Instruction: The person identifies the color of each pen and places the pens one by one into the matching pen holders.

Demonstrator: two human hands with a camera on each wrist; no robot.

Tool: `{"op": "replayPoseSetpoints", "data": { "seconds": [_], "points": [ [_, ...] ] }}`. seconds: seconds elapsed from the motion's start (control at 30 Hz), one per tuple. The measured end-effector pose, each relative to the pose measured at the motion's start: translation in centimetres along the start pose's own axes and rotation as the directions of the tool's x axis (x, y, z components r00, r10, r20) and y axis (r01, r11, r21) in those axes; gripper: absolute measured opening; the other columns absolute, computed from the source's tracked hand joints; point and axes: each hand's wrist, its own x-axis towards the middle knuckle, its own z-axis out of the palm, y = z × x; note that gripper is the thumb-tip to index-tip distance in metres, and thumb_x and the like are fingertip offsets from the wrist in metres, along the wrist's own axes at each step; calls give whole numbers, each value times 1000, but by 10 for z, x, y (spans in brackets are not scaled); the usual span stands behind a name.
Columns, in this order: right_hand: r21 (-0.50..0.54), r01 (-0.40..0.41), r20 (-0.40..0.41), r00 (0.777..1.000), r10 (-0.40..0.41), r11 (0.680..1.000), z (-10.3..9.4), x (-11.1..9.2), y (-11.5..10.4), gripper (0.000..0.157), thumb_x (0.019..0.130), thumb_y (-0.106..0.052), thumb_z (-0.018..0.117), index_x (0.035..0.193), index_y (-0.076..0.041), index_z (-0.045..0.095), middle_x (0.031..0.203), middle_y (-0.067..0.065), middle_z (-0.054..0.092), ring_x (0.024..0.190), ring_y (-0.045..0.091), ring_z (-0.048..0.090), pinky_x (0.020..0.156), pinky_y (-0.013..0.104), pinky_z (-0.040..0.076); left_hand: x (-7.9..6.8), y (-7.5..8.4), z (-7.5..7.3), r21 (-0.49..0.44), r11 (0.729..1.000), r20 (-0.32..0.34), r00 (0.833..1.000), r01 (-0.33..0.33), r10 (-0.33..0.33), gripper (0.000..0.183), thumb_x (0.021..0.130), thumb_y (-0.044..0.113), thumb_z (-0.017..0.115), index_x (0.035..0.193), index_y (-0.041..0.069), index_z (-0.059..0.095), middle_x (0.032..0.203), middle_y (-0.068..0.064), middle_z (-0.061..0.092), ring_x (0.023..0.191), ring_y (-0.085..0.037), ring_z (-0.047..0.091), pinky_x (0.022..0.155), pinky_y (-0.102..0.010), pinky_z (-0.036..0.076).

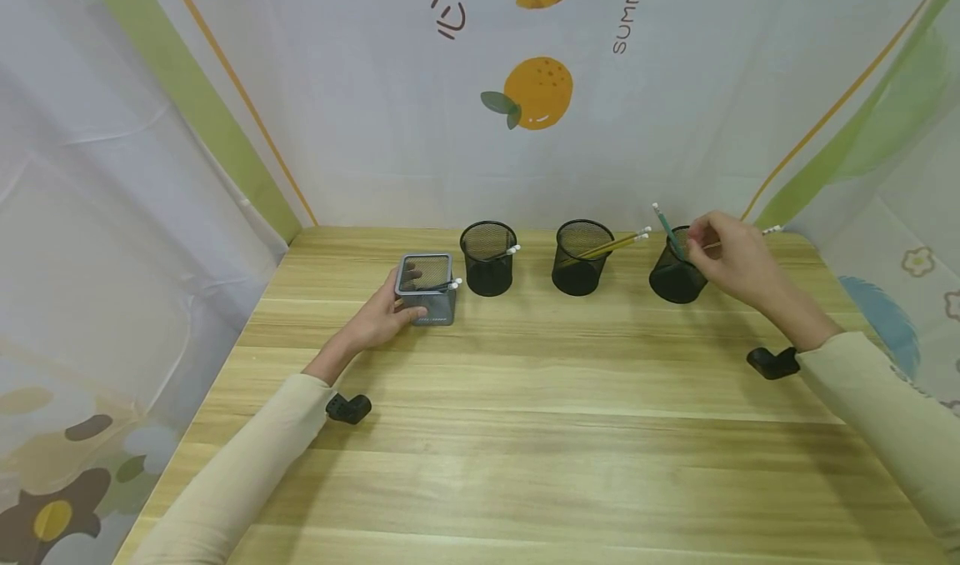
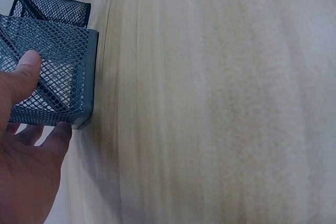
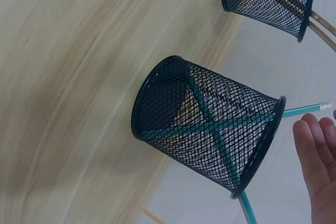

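My left hand (image 1: 377, 322) grips a grey square mesh pen holder (image 1: 438, 308) at the left, its thumb on the near side. Dark pencils with white ends lean inside this holder. At the right, my right hand (image 1: 741, 258) is over the rim of a round black mesh pen cup (image 1: 677, 282). Two green pencils (image 3: 210, 124) stand crossed in that cup, their upper ends sticking out to either side. In the right wrist view the fingers (image 3: 314, 148) look fairly straight, close beside one pencil's eraser end.
Between the hands stand two more round black mesh cups: one (image 1: 489, 277) with dark white-tipped pencils, the other (image 1: 576, 280) with yellowish pencils leaning right. All stand along the back of a wooden table (image 1: 525, 432), before a white printed curtain (image 1: 397, 132).
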Motion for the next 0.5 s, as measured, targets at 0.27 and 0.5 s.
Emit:
{"op": "replayPoseSetpoints", "data": {
  "seconds": [0.27,0.5],
  "points": [
    [20,-11,-16,1000,11,1000,0,-1,-5,11,91,10,63,102,7,60,92,17,65,83,35,67,70,0,44,0,-1,-1,-2,1000,-7,1000,5,-5,76,99,-6,60,158,-3,12,158,-30,24,146,-47,22,116,-56,28],
    [20,-6,-16,1000,6,1000,0,-6,-11,11,91,10,64,100,5,61,90,12,65,79,19,65,68,3,47,-4,-4,0,49,998,-4,1000,27,-27,75,99,-7,60,157,-6,13,157,-33,25,143,-49,27,116,-56,28]
  ]
}}
